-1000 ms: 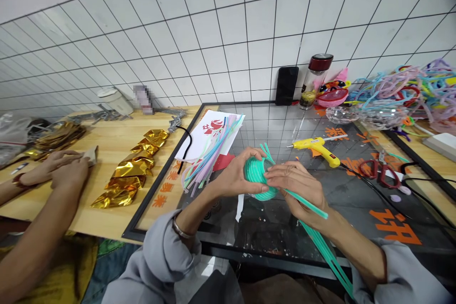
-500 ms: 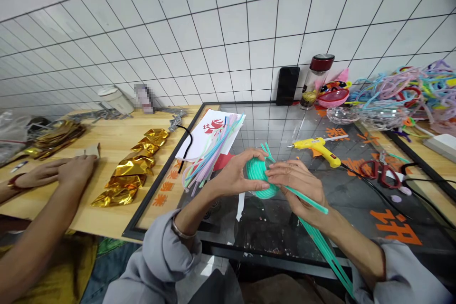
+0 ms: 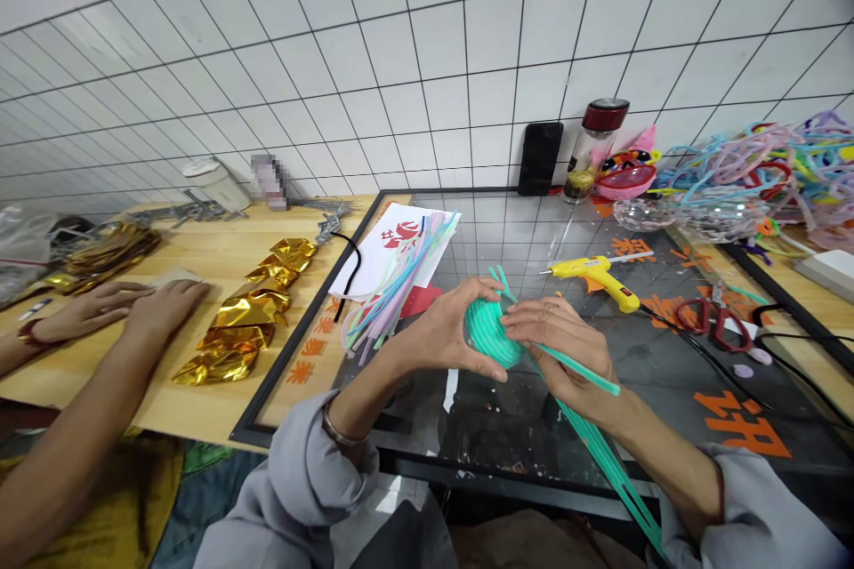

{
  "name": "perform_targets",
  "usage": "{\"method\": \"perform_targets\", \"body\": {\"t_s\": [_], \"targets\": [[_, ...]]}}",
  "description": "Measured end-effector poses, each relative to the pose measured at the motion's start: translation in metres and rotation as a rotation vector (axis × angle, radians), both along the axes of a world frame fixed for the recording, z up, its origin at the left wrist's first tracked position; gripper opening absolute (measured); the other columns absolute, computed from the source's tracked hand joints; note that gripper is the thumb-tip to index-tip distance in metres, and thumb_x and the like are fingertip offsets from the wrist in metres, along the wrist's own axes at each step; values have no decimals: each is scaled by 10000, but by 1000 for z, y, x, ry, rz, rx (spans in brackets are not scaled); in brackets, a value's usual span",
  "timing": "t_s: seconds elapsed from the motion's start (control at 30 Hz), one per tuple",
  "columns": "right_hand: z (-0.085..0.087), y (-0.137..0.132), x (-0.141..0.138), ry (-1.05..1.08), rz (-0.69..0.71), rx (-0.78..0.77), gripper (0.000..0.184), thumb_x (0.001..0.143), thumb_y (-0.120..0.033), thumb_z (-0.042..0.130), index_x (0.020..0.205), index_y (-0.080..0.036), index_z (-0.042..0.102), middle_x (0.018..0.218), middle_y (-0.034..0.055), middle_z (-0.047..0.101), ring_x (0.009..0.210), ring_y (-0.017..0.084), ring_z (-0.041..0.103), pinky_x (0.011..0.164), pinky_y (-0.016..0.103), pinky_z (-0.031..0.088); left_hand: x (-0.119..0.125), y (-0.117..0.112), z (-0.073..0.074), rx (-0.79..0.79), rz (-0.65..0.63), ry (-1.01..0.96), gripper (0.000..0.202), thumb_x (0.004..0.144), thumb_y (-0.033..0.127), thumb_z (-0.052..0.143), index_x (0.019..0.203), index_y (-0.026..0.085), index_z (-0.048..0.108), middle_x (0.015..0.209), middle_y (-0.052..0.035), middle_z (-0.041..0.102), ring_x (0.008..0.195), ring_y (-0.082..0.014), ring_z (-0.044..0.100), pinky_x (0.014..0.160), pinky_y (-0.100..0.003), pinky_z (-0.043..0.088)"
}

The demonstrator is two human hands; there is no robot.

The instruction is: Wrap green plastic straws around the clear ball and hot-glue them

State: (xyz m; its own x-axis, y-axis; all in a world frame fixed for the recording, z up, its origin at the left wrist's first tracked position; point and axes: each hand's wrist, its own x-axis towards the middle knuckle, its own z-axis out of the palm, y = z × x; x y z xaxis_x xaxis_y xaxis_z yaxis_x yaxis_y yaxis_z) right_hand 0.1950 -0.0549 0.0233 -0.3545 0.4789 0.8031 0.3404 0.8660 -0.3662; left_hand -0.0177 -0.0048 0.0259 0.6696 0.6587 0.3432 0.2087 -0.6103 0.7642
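A round ball wound with teal pipe cleaners (image 3: 489, 329) is between my two hands above the dark glass table top. My left hand (image 3: 446, 329) curves around its left side, the thumb stretched below it. From the right, my right hand (image 3: 567, 342) presses its fingertips to the wound surface and grips loose teal pipe cleaners (image 3: 600, 453). Their long ends trail from under this hand toward the table's front edge. Short teal ends stick up from the top of the ball. My right palm is hidden.
A yellow hot glue gun (image 3: 593, 274) and red-handled scissors (image 3: 717, 317) lie to the right. Pastel pipe cleaners (image 3: 393, 284) rest on white paper at the left. Gold foil (image 3: 246, 316) lies near another person's hands (image 3: 143, 307). A phone (image 3: 540, 158) and a bottle (image 3: 591, 151) stand behind.
My left thumb has moved down off the front of the ball, baring more teal windings. My right hand has barely shifted. The other person's hands have flattened out and moved slightly right.
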Motion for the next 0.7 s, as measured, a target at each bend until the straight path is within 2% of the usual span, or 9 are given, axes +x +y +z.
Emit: {"method": "perform_targets", "body": {"t_s": [0.23,0.43,0.7], "targets": [[-3,0,1,0,13,-49,246,907,-26,543,1050,-189,659,987,72,768,1030,220,709,903,411,509,1,0,-1,-14,-17,17,754,571,340,927,1166,234,477,1381,-158,550,1324,-345,541,1093,-510,434],[-4,-1,1,-9,3,-36,223,908,-32,549,1027,-187,657,978,68,770,1033,210,700,913,399,493,1,-2,1,-15,-42,27,731,603,263,898,1177,226,446,1397,-168,532,1342,-336,524,1097,-508,427],[-3,-1,2,-29,-18,-22,199,906,-42,543,1001,-180,652,962,66,772,1024,204,701,908,387,488,1,2,-9,20,-37,24,865,543,408,940,1222,228,434,1416,-191,509,1368,-361,499,1115,-526,419]]}}
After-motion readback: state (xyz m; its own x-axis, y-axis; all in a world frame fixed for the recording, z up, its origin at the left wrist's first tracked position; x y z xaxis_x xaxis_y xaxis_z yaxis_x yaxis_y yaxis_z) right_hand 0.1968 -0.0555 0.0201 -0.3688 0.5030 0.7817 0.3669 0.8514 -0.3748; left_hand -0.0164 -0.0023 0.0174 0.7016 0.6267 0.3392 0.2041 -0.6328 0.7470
